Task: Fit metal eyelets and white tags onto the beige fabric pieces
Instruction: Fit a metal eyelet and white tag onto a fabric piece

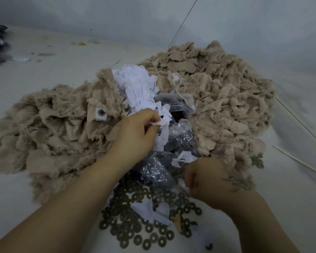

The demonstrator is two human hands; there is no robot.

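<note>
Now your left hand (pixel 135 132) pinches white tag (pixel 160 123): light, limp, grip near edge. Right hand (pixel 206 178) clenched; contents hidden. Metal eyelets (pixel 140 232) small, slippery. Beige fabric (pixel 62 128) soft, frayed.

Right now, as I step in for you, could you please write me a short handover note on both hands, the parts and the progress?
Left hand: pinching a white tag at the edge of the white tag pile.
Right hand: curled over the loose metal eyelets; what it holds is hidden.
Parts: beige fabric pile on the right, another beige pile on the left, plastic bags between them.
Done: one piece in the left pile shows a fitted eyelet and tag.
Left: the right pile shows no eyelets yet.
</note>
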